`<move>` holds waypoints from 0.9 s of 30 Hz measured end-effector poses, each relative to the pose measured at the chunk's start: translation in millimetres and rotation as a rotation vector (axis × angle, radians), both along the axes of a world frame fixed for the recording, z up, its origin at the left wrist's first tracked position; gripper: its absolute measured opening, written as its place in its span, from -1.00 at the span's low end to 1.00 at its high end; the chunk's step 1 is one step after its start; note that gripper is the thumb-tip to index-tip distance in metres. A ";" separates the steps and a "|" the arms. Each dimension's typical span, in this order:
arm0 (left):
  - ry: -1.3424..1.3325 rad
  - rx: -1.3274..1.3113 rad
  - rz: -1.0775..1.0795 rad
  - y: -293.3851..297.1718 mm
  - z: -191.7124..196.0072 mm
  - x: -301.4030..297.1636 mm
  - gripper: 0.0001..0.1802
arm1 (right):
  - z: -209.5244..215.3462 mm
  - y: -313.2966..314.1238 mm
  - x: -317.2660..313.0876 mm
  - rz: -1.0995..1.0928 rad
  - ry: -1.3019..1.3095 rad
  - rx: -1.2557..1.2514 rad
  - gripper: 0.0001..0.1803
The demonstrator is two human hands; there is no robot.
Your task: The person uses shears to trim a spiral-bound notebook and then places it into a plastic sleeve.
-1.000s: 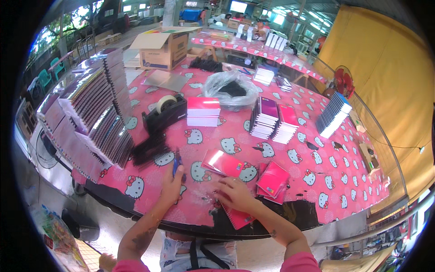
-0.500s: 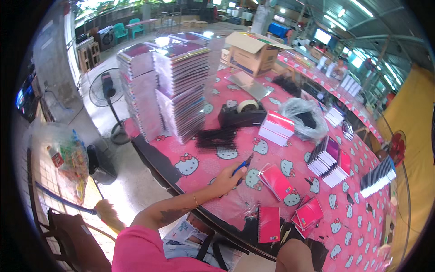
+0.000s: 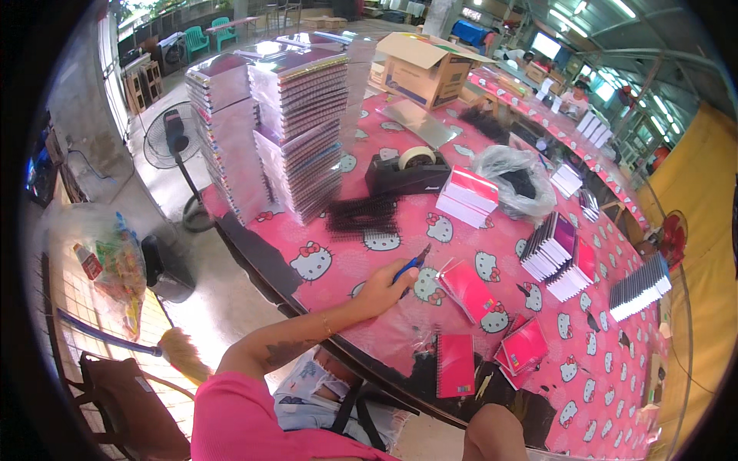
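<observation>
My left hand [image 3: 382, 290] is closed around a pair of blue-handled pliers [image 3: 410, 269], resting over the pink tablecloth with the dark jaws pointing away from me. Just right of the pliers lies a stack of pink notebooks [image 3: 466, 289]. Nearer to me, a single pink spiral notebook [image 3: 456, 365] lies flat by the table edge, with more pink notebooks [image 3: 524, 347] piled askew to its right. Out of the picture is my right hand; some bare skin shows at the lower edge, and I cannot tell whether it is arm or knee.
Tall stacks of spiral-bound books [image 3: 300, 131] stand at the far left. Beyond my hand are black binding coils [image 3: 363, 218], a tape dispenser [image 3: 407, 175], pink-covered pads [image 3: 467, 197] and a plastic bag [image 3: 515, 182]. A cardboard box [image 3: 427, 71] sits farther back. Upright notebooks [image 3: 550, 257] stand right.
The view has tipped slightly, so the table appears a little higher. My left hand keeps its hold on the pliers, and the notebooks lie as before.
</observation>
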State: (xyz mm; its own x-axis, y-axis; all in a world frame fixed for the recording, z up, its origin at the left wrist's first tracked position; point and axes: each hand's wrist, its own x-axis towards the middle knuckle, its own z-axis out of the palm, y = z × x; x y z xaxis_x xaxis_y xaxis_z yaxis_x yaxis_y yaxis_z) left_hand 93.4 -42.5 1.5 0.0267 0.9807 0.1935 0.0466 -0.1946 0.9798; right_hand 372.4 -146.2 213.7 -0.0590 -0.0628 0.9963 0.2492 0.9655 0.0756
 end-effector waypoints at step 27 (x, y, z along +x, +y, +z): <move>0.777 0.506 -0.168 -8.8 52.8 -61.1 -0.35 | 88.3 -49.4 62.3 -0.055 0.218 -0.028 -0.25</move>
State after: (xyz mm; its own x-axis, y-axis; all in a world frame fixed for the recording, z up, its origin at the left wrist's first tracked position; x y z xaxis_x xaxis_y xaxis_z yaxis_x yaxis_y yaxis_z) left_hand 32.3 -51.2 54.3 0.4604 0.7568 0.4640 0.5845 -0.6518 0.4832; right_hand 434.7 -195.7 302.0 0.1551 -0.0375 0.9872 0.3089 0.9510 -0.0124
